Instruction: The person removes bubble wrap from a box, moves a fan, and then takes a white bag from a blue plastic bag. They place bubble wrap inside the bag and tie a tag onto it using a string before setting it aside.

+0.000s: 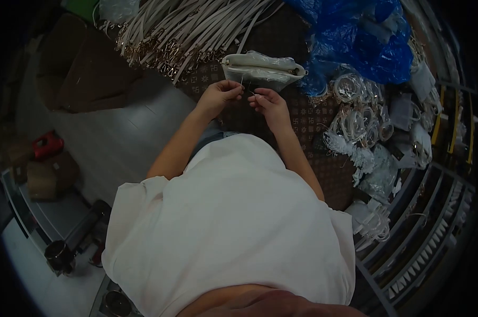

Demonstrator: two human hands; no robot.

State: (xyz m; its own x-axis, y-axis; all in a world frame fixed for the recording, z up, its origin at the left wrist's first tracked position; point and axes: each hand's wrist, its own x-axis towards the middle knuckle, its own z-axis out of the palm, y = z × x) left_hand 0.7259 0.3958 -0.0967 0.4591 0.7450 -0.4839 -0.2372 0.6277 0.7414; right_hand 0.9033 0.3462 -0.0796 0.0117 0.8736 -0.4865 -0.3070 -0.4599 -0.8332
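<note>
1. Two hands are seen up near the top centre of the frame: the left hand (219, 95) and the right hand (268, 104), held close together, fingertips nearly meeting.
2. Something tiny and thin is pinched between them. It might be a thread or a small fitting, but it's too small to be made out. Both hands are curled narrow around it.
3. One white bag (263, 67), wrapped in clear plastic, is laid just above the hands on the patterned brown table (294, 113), almost touching the fingertips.
4. A big bunch of white straps (189, 29) with metal clips is spread across the top left-centre. Way too many to be counted.
5. One crumpled blue plastic sheet (355, 37) is piled at the upper right.
6. A heap of clear-wrapped coiled pieces (358, 113) is stacked right of the hands; again, no exact count can be given.
7. One red object (48, 143) is seen on the floor at the left edge.
</note>
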